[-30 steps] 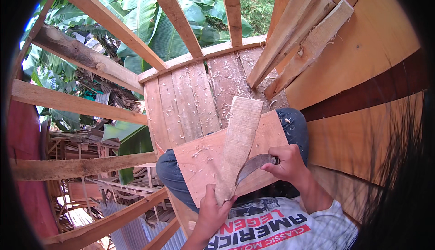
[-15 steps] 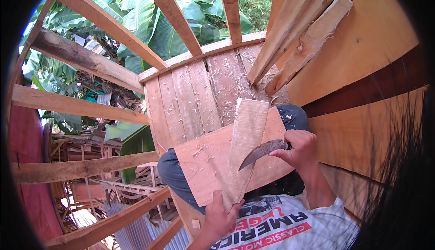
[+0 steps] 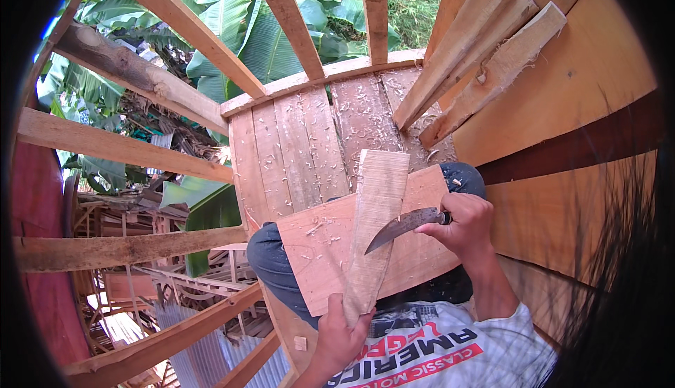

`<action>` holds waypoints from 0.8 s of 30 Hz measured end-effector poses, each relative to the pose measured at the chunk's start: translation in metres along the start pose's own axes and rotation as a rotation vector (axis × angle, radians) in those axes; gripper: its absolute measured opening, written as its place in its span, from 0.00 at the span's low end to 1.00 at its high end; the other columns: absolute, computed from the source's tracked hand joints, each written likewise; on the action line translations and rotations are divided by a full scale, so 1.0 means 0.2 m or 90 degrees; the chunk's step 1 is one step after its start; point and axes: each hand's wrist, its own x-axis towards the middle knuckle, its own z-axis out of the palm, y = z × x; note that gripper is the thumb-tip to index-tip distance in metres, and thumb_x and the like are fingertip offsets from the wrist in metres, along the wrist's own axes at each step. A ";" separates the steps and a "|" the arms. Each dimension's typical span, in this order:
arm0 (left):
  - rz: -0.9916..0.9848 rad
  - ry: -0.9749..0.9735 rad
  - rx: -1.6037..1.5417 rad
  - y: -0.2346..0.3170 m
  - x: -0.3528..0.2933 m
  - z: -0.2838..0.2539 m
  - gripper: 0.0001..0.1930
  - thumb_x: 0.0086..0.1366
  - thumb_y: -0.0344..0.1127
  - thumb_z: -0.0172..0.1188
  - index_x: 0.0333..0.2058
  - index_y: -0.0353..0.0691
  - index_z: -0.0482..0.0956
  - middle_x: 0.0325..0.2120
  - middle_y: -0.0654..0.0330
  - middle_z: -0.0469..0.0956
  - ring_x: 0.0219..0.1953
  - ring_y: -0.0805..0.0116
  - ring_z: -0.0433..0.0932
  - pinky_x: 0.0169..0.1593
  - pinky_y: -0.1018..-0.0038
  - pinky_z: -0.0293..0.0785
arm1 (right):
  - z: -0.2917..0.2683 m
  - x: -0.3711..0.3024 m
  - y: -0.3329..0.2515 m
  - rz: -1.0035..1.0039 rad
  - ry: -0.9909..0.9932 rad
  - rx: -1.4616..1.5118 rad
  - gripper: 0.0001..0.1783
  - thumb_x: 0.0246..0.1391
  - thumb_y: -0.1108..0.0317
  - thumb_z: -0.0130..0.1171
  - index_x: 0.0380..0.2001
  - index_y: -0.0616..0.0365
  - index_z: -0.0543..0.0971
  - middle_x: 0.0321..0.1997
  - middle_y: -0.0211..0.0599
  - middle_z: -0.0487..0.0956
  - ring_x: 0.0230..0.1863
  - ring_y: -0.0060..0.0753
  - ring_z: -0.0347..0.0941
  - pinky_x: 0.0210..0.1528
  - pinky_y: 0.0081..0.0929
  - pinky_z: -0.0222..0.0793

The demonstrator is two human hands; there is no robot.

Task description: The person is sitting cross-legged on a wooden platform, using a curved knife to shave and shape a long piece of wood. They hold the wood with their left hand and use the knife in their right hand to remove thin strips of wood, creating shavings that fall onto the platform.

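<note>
My left hand point(image 3: 342, 337) grips the near, narrower end of a pale wooden plank point(image 3: 382, 198). The plank slants away from me across a flat reddish board point(image 3: 316, 261) that rests on my lap. In my right hand point(image 3: 464, 224) is a knife point(image 3: 402, 228) with a broad, curved dark blade. Its handle is mostly hidden in my closed fingers. The blade lies over the plank's middle, its tip pointing left and toward me; whether the edge touches the wood I cannot tell. A few curled shavings point(image 3: 314, 229) lie on the board.
Ahead, a slatted wooden floor point(image 3: 288, 149) is strewn with shavings. Rough wood pieces point(image 3: 485, 82) lean against the plywood wall point(image 3: 576, 72) on the right. A railing of wooden bars point(image 3: 133, 145) curves round the left and far sides, with banana leaves point(image 3: 281, 43) beyond.
The view has shifted slightly. The knife has moved a little up the plank, away from my left hand, which keeps its grip on the near end.
</note>
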 end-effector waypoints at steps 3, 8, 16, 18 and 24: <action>-0.025 -0.004 -0.005 0.00 -0.01 -0.01 0.14 0.59 0.27 0.59 0.39 0.33 0.63 0.26 0.51 0.77 0.29 0.66 0.79 0.31 0.70 0.71 | 0.00 0.02 -0.02 0.019 -0.006 -0.003 0.38 0.32 0.29 0.62 0.08 0.54 0.63 0.09 0.35 0.64 0.12 0.39 0.66 0.16 0.31 0.60; -0.018 0.015 -0.010 -0.01 -0.02 -0.03 0.14 0.60 0.27 0.59 0.39 0.33 0.63 0.25 0.51 0.77 0.28 0.65 0.79 0.30 0.70 0.71 | 0.02 0.05 -0.04 -0.008 0.005 -0.020 0.39 0.32 0.28 0.61 0.08 0.55 0.63 0.09 0.35 0.63 0.12 0.39 0.66 0.16 0.31 0.59; 0.011 0.026 -0.032 -0.02 -0.03 -0.05 0.16 0.59 0.30 0.60 0.41 0.32 0.63 0.27 0.48 0.78 0.31 0.58 0.80 0.33 0.68 0.73 | 0.08 0.07 -0.06 -0.031 0.056 0.020 0.38 0.34 0.29 0.61 0.09 0.56 0.64 0.09 0.35 0.61 0.13 0.39 0.63 0.17 0.32 0.57; 0.021 0.028 -0.022 -0.05 -0.02 -0.05 0.19 0.59 0.33 0.62 0.42 0.31 0.62 0.28 0.41 0.78 0.35 0.46 0.81 0.34 0.63 0.75 | 0.05 0.05 -0.09 0.054 -0.028 0.072 0.36 0.36 0.33 0.64 0.10 0.57 0.67 0.10 0.35 0.62 0.13 0.37 0.63 0.18 0.32 0.58; 0.078 0.035 -0.060 -0.25 0.04 -0.13 0.19 0.57 0.32 0.64 0.41 0.33 0.65 0.28 0.44 0.79 0.33 0.53 0.82 0.34 0.68 0.75 | -0.16 0.07 -0.07 0.274 -0.650 0.688 0.12 0.54 0.61 0.61 0.28 0.59 0.74 0.13 0.23 0.65 0.14 0.13 0.61 0.17 0.20 0.57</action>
